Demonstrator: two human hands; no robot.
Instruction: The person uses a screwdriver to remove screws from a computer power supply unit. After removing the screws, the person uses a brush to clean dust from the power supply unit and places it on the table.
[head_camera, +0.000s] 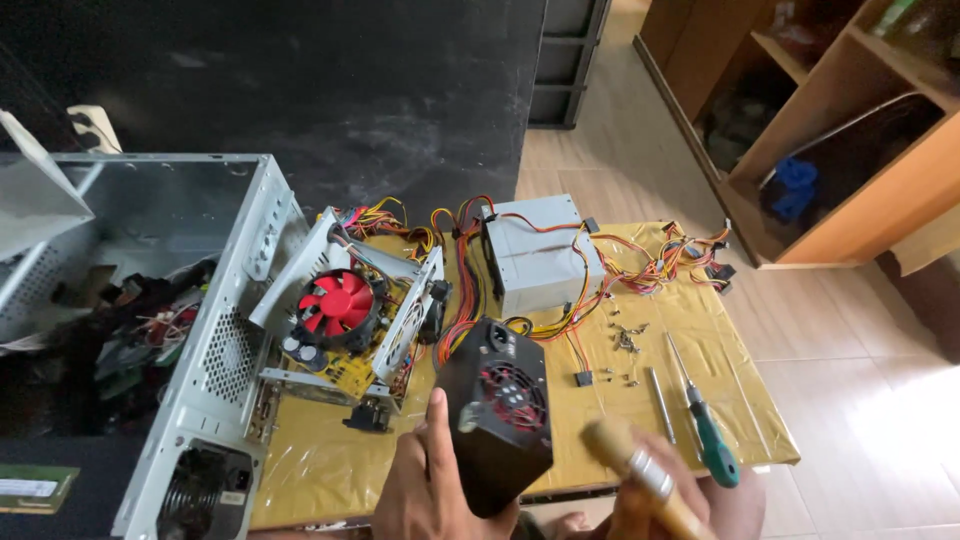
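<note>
The left hand (425, 490) has its fingers wrapped around a black power supply (495, 415) with a red fan grille, held up above the near edge of the desk (330, 470). Just right of it, the right hand (650, 500) grips a wooden-handled brush (640, 475) — fingers clenched on the handle. Beyond those fingers lie a green-handled screwdriver (705, 425) and loose screws (625, 340). Farther off sit a grey power supply (540, 260) and — up-left of the left fingers — an opened supply with a red fan (340, 300), beside a silver computer case (215, 340).
</note>
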